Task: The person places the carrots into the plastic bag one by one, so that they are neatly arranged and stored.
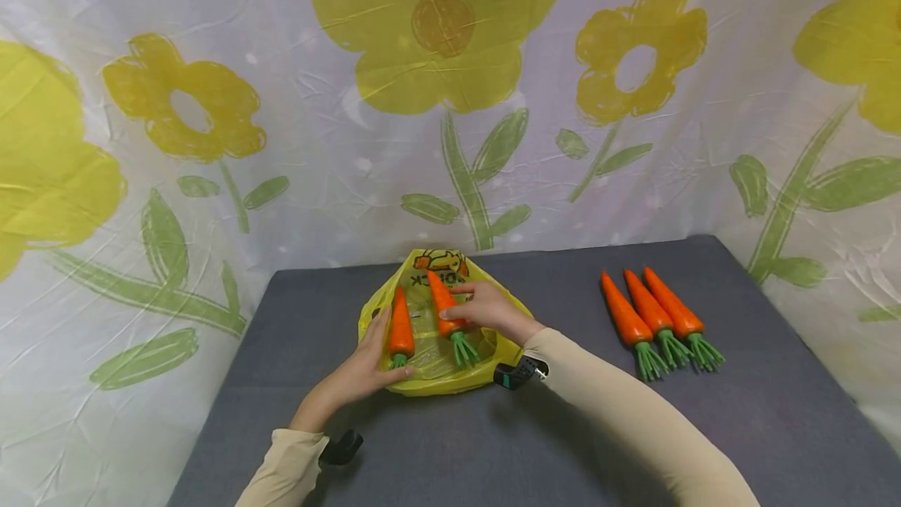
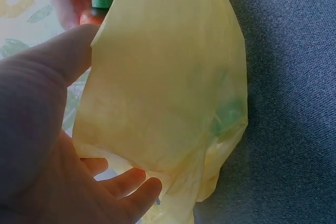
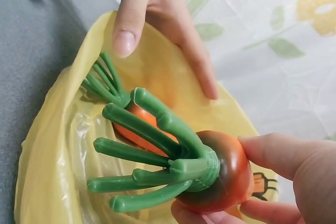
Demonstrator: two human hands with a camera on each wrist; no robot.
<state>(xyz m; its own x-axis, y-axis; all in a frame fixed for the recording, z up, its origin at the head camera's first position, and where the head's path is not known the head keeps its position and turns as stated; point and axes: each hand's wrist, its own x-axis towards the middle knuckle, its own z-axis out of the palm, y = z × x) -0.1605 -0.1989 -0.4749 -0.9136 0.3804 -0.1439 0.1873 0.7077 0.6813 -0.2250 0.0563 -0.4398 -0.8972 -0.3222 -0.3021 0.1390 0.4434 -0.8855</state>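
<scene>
A yellow plastic bag (image 1: pixel 445 386) lies on its side on the table, its mouth toward me. My left hand (image 1: pixel 359 372) holds the bag's left rim, with the thumb over the near edge (image 3: pixel 125 43) and the fingers along the side. Inside the bag on the left lies one orange toy carrot (image 1: pixel 401 327) with green stalks. My right hand (image 1: pixel 491 310) pinches a second carrot (image 1: pixel 439 296) near its thick end, over the bag's mouth. This carrot's tip points away from me and its green stalks (image 3: pixel 173 163) point toward me.
Three more carrots (image 1: pixel 662 307) lie side by side at the right on the dark grey table (image 1: pixel 563 444). A pale cloth with yellow flowers (image 1: pixel 338 202) hangs behind the table and round its sides.
</scene>
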